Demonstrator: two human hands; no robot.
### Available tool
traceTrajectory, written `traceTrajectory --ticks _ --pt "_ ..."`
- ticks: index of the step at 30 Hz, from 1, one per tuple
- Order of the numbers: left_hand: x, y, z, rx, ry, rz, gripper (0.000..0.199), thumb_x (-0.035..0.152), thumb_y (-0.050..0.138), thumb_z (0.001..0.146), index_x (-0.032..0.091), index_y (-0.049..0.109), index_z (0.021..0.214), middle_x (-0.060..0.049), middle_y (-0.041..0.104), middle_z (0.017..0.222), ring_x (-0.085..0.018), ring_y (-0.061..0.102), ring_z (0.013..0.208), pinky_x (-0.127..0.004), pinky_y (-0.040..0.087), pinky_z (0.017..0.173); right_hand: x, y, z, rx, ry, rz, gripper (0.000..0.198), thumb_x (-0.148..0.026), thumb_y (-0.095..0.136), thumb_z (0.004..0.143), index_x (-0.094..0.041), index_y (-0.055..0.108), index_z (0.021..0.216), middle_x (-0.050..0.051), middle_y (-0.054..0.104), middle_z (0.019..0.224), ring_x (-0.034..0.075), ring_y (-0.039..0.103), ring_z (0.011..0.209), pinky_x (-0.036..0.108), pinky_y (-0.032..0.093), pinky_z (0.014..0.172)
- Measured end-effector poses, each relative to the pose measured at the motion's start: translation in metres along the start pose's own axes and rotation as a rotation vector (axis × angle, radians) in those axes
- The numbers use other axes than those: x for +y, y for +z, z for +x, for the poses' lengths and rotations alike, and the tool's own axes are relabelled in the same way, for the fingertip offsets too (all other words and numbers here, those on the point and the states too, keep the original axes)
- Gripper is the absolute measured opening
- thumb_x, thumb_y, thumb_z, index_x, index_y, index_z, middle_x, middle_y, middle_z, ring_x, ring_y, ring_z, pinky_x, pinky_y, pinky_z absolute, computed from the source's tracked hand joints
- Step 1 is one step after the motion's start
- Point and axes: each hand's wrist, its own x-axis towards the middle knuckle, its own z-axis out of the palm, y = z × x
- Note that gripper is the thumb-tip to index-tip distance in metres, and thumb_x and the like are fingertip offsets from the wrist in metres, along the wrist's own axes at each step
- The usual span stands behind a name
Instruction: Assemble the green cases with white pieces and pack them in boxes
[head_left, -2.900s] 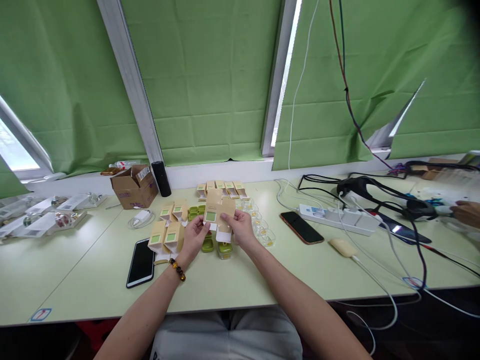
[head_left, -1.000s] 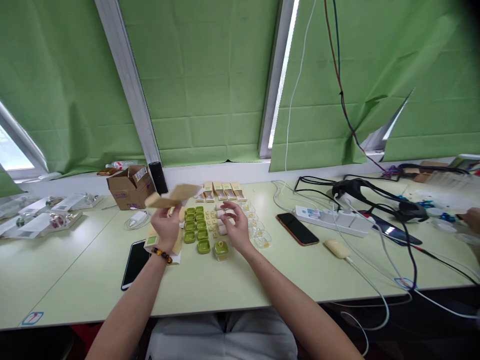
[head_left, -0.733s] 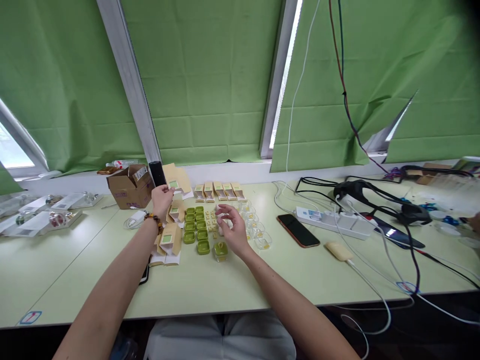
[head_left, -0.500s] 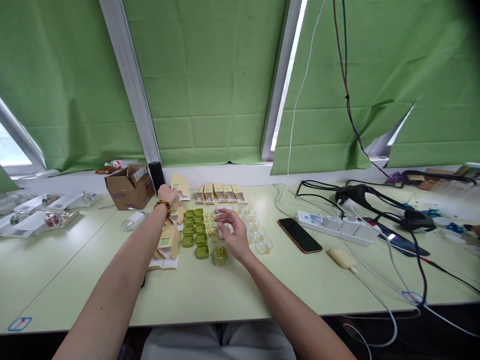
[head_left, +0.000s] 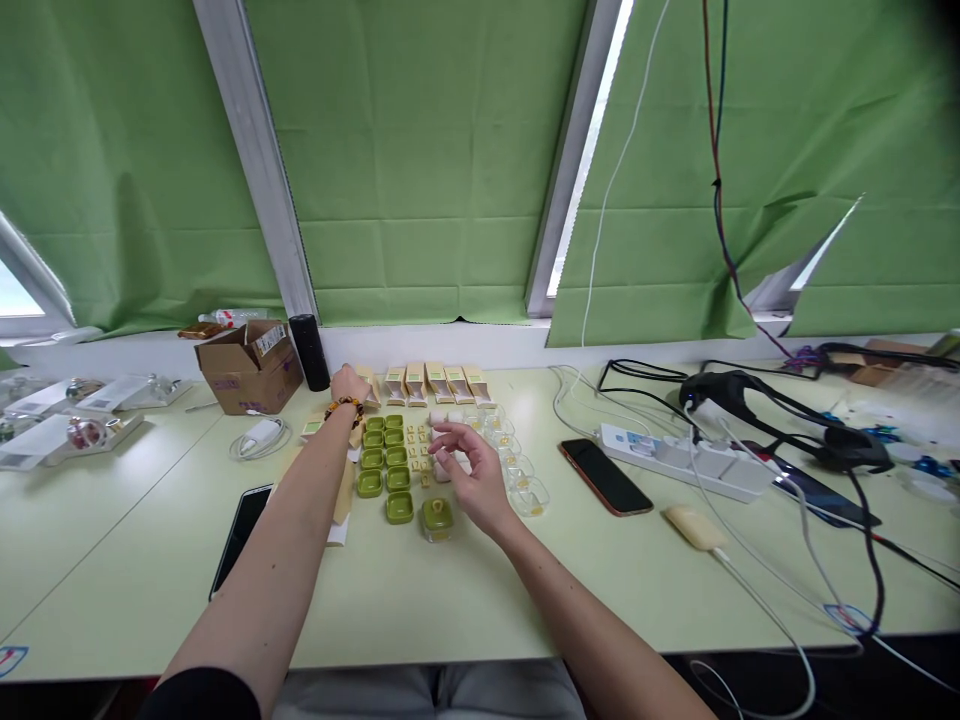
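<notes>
At the back of the table, my left hand (head_left: 347, 384) is closed on a small kraft-paper box (head_left: 368, 384), at the left end of a row of similar boxes (head_left: 437, 382). My right hand (head_left: 472, 470) hovers with loosely bent fingers apart and nothing visible in them, over white round pieces (head_left: 442, 467) partly hidden by it. Green square lids (head_left: 399, 507) lie in two columns between my arms, beside small yellowish pieces (head_left: 413, 450). In front stands a clear jar with a green lid (head_left: 437, 519). Clear containers (head_left: 529, 495) are right of my right hand.
A brown carton (head_left: 250, 375), a black cylinder (head_left: 310, 352) and a coiled white cable (head_left: 259, 437) are at left. One phone (head_left: 241, 535) lies partly under my left forearm, another (head_left: 604, 477) at right. A power strip (head_left: 682, 460) with tangled cables and a headset (head_left: 780, 410) lie farther right.
My left hand has moved right and slightly lower with the kraft-paper box, bringing it beside the row. My right hand stays nearly in place. The view has shifted, uncovering the left phone.
</notes>
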Motion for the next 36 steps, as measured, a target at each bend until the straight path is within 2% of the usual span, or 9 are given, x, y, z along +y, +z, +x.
traceTrajectory --ticks 5,10,13,16,19,23,27,31,36 --pt "-0.004 0.002 0.01 -0.036 0.078 -0.059 0.016 0.018 0.069 0.086 0.015 0.065 0.102 -0.02 0.075 0.11 -0.036 0.068 0.117 -0.046 0.049 0.103 0.004 -0.008 0.002 -0.008 -0.02 -0.014 0.024 -0.032 0.067 0.095 -0.025 0.07 0.117 0.004 0.076 0.095 0.023 0.071 0.094 0.041 0.054 0.091" --pt "-0.006 -0.024 0.006 -0.015 0.177 -0.157 0.024 0.012 0.063 0.083 0.015 0.068 0.106 -0.015 0.076 0.108 -0.029 0.072 0.107 -0.041 0.052 0.104 0.006 -0.017 0.007 0.011 -0.037 -0.061 0.019 -0.03 0.066 0.095 -0.024 0.072 0.112 0.004 0.077 0.095 0.022 0.071 0.092 0.039 0.053 0.088" --pt "0.0 -0.04 -0.016 -0.021 0.258 -0.231 0.025 0.014 0.062 0.085 0.013 0.069 0.109 -0.016 0.076 0.113 -0.027 0.072 0.107 -0.04 0.053 0.103 0.007 -0.024 0.009 -0.014 -0.068 -0.175 0.018 -0.027 0.065 0.094 -0.024 0.074 0.109 0.005 0.078 0.099 0.023 0.07 0.096 0.04 0.052 0.088" --pt "0.008 -0.054 -0.064 -0.088 0.359 -0.293 0.024 0.02 0.062 0.089 0.015 0.07 0.111 -0.013 0.077 0.114 -0.024 0.072 0.105 -0.038 0.055 0.101 0.01 -0.034 0.008 -0.072 -0.113 -0.305 0.019 -0.023 0.066 0.092 -0.026 0.075 0.108 0.004 0.079 0.102 0.024 0.068 0.102 0.04 0.05 0.088" --pt "0.015 -0.066 -0.133 -0.339 0.538 -0.3 0.028 0.03 0.062 0.095 0.02 0.071 0.12 -0.01 0.077 0.116 -0.026 0.072 0.104 -0.042 0.055 0.098 0.014 -0.041 0.005 -0.08 -0.171 -0.393 0.021 -0.021 0.065 0.092 -0.027 0.074 0.109 0.004 0.079 0.102 0.026 0.066 0.108 0.044 0.05 0.095" --pt "0.021 -0.073 -0.223 -0.538 0.745 -0.057 0.05 0.043 0.076 0.088 0.024 0.069 0.134 -0.011 0.074 0.124 -0.035 0.062 0.119 -0.051 0.045 0.105 0.021 -0.044 0.003 0.062 -0.254 -0.442 0.023 -0.02 0.063 0.093 -0.026 0.073 0.113 0.005 0.077 0.097 0.029 0.064 0.104 0.047 0.053 0.094" --pt "0.023 -0.066 -0.268 -0.597 0.836 0.07 0.065 0.035 0.081 0.083 0.023 0.059 0.144 -0.013 0.071 0.129 -0.037 0.054 0.125 -0.05 0.04 0.105 0.024 -0.042 0.002 0.152 -0.314 -0.455 0.023 -0.018 0.06 0.095 -0.026 0.072 0.114 0.006 0.076 0.096 0.029 0.063 0.104 0.048 0.054 0.093" --pt "0.023 -0.059 -0.262 -0.615 0.758 -0.026 0.047 0.028 0.078 0.085 0.022 0.064 0.129 -0.012 0.07 0.126 -0.034 0.056 0.123 -0.051 0.039 0.108 0.023 -0.04 0.0 0.175 -0.336 -0.462 0.026 -0.019 0.059 0.096 -0.026 0.07 0.119 0.005 0.076 0.094 0.029 0.062 0.104 0.049 0.055 0.093" --pt "0.022 -0.051 -0.222 -0.682 0.333 -0.666 0.051 0.054 0.078 0.088 0.02 0.065 0.125 -0.01 0.072 0.111 -0.025 0.067 0.101 -0.039 0.054 0.09 0.021 -0.033 -0.002 0.18 -0.33 -0.402 0.028 -0.022 0.06 0.096 -0.026 0.067 0.123 0.006 0.075 0.1 0.028 0.064 0.104 0.048 0.054 0.094"
